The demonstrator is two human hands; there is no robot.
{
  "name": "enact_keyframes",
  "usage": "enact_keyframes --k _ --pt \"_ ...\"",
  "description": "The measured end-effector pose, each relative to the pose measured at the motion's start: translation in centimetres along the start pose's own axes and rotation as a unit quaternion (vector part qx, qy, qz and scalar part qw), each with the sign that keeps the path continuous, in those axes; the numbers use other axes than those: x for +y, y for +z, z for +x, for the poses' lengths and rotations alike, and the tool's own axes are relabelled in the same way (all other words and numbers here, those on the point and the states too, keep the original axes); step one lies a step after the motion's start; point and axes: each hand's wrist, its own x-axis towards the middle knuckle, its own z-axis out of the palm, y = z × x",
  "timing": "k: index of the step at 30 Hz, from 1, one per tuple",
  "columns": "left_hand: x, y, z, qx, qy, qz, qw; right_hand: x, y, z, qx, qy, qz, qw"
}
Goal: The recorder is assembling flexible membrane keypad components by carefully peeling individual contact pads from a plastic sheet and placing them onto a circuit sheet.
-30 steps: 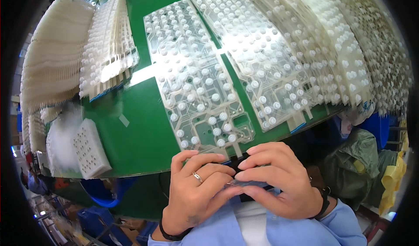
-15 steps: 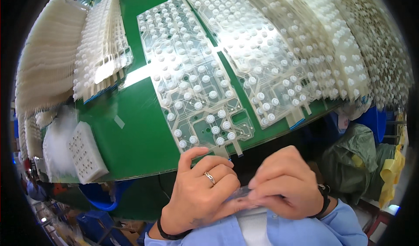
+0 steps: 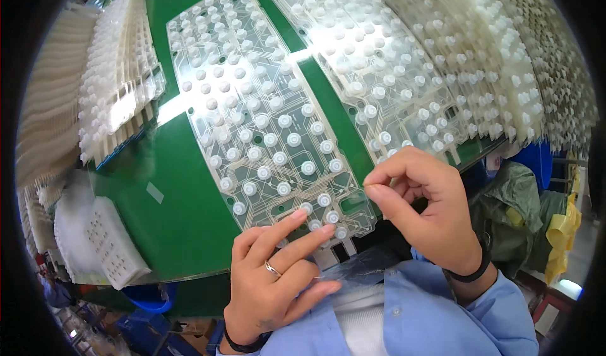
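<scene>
A clear keyboard membrane sheet [image 3: 262, 157] with printed traces and white rubber domes lies on the green table, its near end at the table's front edge. On that near end rests my left hand [image 3: 278, 280], fingers spread, with two fingertips touching the sheet among the domes. My right hand [image 3: 426, 211] is over the sheet's right near corner, thumb and forefinger pinched together. Whatever is between those fingertips is too small or too clear to make out. Below the table edge, a piece of clear plastic film [image 3: 360, 267] shows by my left thumb.
Another membrane sheet [image 3: 379, 78] lies to the right, beside overlapping rows of domed sheets [image 3: 492, 65]. More stacks [image 3: 120, 72] stand at the left. A white perforated block [image 3: 113, 242] sits at the front left. Green bags [image 3: 514, 198] and a blue bin [image 3: 540, 173] are at the right.
My hands were together in front of the table edge. The left has moved onto the sheet's near end; the right has moved up and away to its right corner. The view has shifted.
</scene>
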Motion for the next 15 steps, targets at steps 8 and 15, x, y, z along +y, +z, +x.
enact_keyframes --k 8,15 --pt "-0.6 0.3 0.0 0.004 0.010 -0.001 1.000 -0.2 1.2 0.7 0.025 -0.033 -0.153 0.987" --pt "-1.0 0.7 -0.3 0.006 0.025 0.009 1.000 0.1 1.6 1.0 0.027 -0.047 -0.160 0.986"
